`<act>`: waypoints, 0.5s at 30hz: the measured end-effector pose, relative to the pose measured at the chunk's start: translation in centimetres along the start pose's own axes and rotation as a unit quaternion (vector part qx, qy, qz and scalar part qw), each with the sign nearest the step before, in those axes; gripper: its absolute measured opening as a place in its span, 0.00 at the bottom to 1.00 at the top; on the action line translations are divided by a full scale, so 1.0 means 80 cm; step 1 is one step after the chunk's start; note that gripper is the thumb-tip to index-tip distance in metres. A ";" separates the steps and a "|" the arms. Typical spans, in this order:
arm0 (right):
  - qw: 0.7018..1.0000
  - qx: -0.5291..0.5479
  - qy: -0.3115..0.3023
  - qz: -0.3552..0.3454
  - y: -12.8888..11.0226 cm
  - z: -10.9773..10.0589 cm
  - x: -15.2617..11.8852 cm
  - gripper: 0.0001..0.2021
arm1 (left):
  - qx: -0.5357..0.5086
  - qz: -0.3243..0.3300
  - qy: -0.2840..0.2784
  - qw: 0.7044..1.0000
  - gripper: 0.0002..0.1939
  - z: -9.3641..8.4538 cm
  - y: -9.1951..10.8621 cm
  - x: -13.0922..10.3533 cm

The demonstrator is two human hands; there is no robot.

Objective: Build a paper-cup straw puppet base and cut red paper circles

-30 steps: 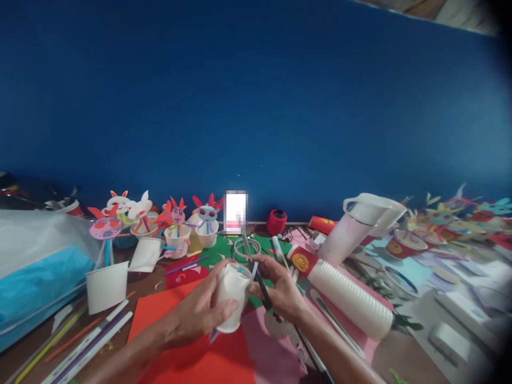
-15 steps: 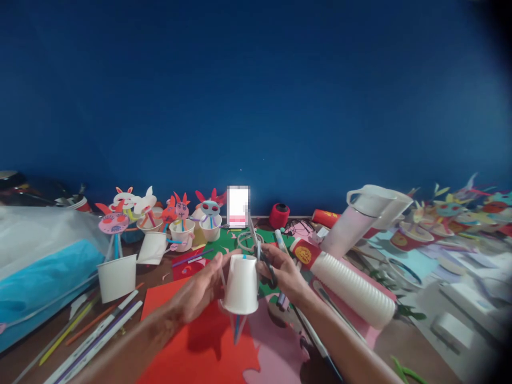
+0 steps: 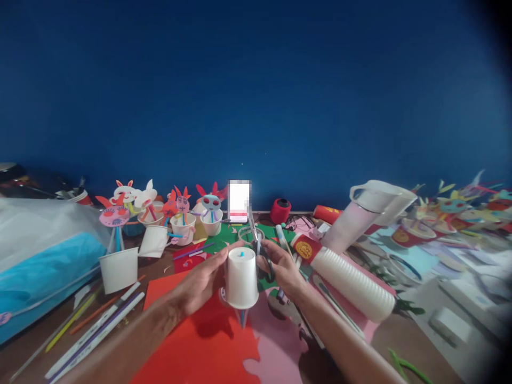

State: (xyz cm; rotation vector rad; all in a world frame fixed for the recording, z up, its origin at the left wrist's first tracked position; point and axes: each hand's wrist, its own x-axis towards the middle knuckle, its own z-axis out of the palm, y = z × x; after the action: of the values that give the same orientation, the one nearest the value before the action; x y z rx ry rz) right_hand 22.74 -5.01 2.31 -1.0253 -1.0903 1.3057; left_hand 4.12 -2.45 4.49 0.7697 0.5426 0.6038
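A white paper cup [image 3: 241, 280] hangs upside down above the red paper [image 3: 192, 346], in front of me. From its base pokes a short blue tip [image 3: 242, 254], and blue and pale strips [image 3: 242, 318] stick out below its rim. My left hand [image 3: 206, 282] is closed on the cup's left side, its fingertips partly hidden behind it. A pair of scissors [image 3: 256, 237] points upward in my right hand [image 3: 282, 266], whose fingers are round the dark handles. That hand is close against the cup's right side; whether it touches the cup I cannot tell.
Paper cups with paper animal faces [image 3: 183, 230] stand at the back left. Pens [image 3: 96, 336] lie at the left, near a blue plastic-wrapped pack [image 3: 52, 288]. A stack of paper cups [image 3: 352, 280] and a white jug [image 3: 356, 216] are at the right. Pink paper [image 3: 276, 357] lies in front.
The cup has tipped so that more of its base faces me, and the blue tip now shows standing up from it. Both hands keep their hold.
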 end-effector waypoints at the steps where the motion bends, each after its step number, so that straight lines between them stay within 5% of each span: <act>1: 1.000 0.001 0.002 0.002 0.000 0.001 0.000 0.22 | -0.003 -0.002 0.002 1.000 0.23 0.001 0.000 0.000; 15: 0.998 0.008 0.055 0.020 0.023 0.005 0.004 0.16 | -0.059 -0.069 0.031 0.995 0.25 -0.004 -0.011 0.023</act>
State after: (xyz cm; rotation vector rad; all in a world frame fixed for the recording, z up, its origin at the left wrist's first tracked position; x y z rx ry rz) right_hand 21.97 -4.66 0.58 -1.1002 -0.9791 1.2728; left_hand 5.44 -1.59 3.20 0.5976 0.6070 0.5291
